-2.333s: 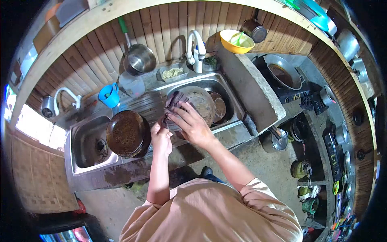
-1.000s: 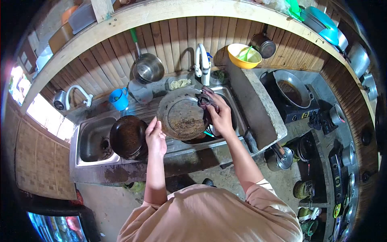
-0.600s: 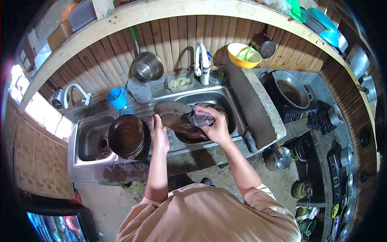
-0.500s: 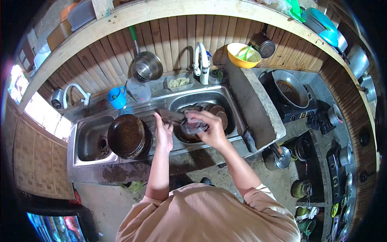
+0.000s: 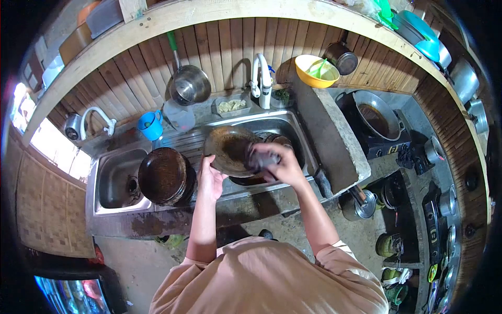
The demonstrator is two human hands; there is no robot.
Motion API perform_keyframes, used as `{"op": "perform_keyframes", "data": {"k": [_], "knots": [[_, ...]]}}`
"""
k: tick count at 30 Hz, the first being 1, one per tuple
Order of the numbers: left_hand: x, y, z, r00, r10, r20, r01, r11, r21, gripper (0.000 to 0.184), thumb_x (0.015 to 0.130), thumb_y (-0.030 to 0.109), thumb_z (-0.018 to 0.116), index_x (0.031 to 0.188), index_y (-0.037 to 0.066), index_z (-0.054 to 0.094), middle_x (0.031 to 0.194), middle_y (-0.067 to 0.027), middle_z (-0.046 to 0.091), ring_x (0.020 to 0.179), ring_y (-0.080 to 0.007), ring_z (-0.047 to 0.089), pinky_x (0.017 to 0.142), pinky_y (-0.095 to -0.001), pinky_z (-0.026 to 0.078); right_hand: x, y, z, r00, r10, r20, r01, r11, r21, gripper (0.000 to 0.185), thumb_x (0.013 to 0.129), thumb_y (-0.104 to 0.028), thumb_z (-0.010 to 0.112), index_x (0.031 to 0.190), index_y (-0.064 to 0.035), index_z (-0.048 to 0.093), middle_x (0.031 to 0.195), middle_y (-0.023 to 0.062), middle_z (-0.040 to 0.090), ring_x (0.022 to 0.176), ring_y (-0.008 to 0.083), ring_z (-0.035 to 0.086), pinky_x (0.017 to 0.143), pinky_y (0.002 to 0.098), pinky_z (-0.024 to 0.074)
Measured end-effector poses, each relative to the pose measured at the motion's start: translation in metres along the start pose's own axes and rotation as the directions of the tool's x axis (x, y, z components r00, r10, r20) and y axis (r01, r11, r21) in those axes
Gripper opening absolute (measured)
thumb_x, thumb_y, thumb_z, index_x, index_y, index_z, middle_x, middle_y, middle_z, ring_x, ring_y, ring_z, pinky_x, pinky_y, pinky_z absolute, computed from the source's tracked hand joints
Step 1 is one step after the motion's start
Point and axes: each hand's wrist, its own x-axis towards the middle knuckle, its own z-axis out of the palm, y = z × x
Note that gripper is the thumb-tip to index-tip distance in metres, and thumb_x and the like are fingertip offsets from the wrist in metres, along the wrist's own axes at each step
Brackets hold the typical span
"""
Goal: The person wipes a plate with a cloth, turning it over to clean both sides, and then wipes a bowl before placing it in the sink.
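Observation:
My left hand (image 5: 210,180) grips the lower-left rim of a brown, shallow round plate (image 5: 222,144), which is tilted toward me over the right sink basin (image 5: 300,125). My right hand (image 5: 285,165) is closed around a dark, crumpled cloth (image 5: 260,158), blurred by motion, against the right side of the plate. More brown plates (image 5: 280,140) lie in the basin behind, partly hidden by the plate and my right hand. To the left, a stack of dark brown plates (image 5: 163,175) sits on the drainboard.
A white faucet (image 5: 264,83) rises behind the basin. A blue mug (image 5: 151,126) and a clear tub (image 5: 231,105) stand along the back ledge. On the right, a concrete divider (image 5: 340,141) carries a yellow bowl (image 5: 317,73). Beyond it, a wok (image 5: 374,115) rests on a stove.
The plate has turned from edge-on to showing its inner face. My right hand with the cloth has shifted slightly right, and my left hand keeps hold of the rim.

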Motion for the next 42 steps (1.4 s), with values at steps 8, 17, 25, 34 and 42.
{"op": "perform_keyframes", "data": {"k": [8, 17, 25, 34, 42], "knots": [[-0.022, -0.001, 0.049, 0.956, 0.278, 0.096, -0.292, 0.935, 0.2, 0.058, 0.107, 0.014, 0.05, 0.163, 0.011, 0.036, 0.158, -0.0083, 0.049, 0.139, -0.0205, 0.053, 0.112, -0.0338, 0.045, 0.014, 0.021, 0.058, 0.956, -0.278, 0.095, 0.28, 0.763, -0.582, 0.069, 0.098, -0.021, 0.064, 0.16, -0.0091, 0.038, 0.164, 0.0241, 0.036, 0.158, 0.0446, 0.015, 0.128, 0.0547, 0.0148], [-0.026, 0.011, 0.038, 0.948, 0.302, 0.099, -0.318, 0.906, 0.279, 0.051, 0.107, 0.011, 0.052, 0.158, 0.007, 0.045, 0.158, -0.0108, 0.05, 0.14, -0.018, 0.05, 0.116, -0.0326, 0.04, 0.03, 0.042, 0.03, 0.935, -0.349, -0.067, 0.202, 0.679, -0.706, 0.059, 0.094, -0.007, 0.069, 0.151, -0.0046, 0.05, 0.156, 0.0226, 0.048, 0.15, 0.0483, 0.033, 0.123, 0.0582, 0.0281], [-0.017, 0.013, 0.037, 0.951, 0.287, 0.116, -0.302, 0.943, 0.141, 0.052, 0.106, 0.011, 0.052, 0.157, 0.006, 0.046, 0.155, -0.0122, 0.051, 0.141, -0.021, 0.049, 0.119, -0.0347, 0.036, 0.023, 0.002, 0.061, 0.884, -0.4, 0.243, 0.461, 0.656, -0.597, 0.06, 0.093, -0.013, 0.07, 0.149, -0.0019, 0.052, 0.154, 0.024, 0.049, 0.149, 0.0462, 0.038, 0.124, 0.0554, 0.0295], [-0.017, 0.014, 0.032, 0.948, 0.301, 0.105, -0.319, 0.907, 0.274, 0.047, 0.106, 0.012, 0.055, 0.152, 0.004, 0.052, 0.157, -0.0118, 0.051, 0.14, -0.0186, 0.049, 0.121, -0.0339, 0.032, 0.037, 0.013, 0.022, 0.91, -0.412, 0.05, 0.307, 0.587, -0.75, 0.06, 0.091, -0.005, 0.066, 0.148, -0.0003, 0.051, 0.155, 0.0229, 0.048, 0.149, 0.0467, 0.036, 0.123, 0.0578, 0.0309], [-0.023, 0.038, 0.038, 0.937, 0.35, -0.004, -0.341, 0.917, 0.208, 0.042, 0.109, 0.018, 0.055, 0.149, 0.005, 0.056, 0.148, -0.0111, 0.059, 0.133, -0.0193, 0.056, 0.116, -0.0342, 0.04, 0.012, -0.009, 0.06, 0.824, -0.384, 0.417, 0.562, 0.646, -0.517, 0.057, 0.091, -0.013, 0.07, 0.145, -0.001, 0.056, 0.149, 0.0203, 0.056, 0.148, 0.0434, 0.039, 0.124, 0.0556, 0.0307]]}}
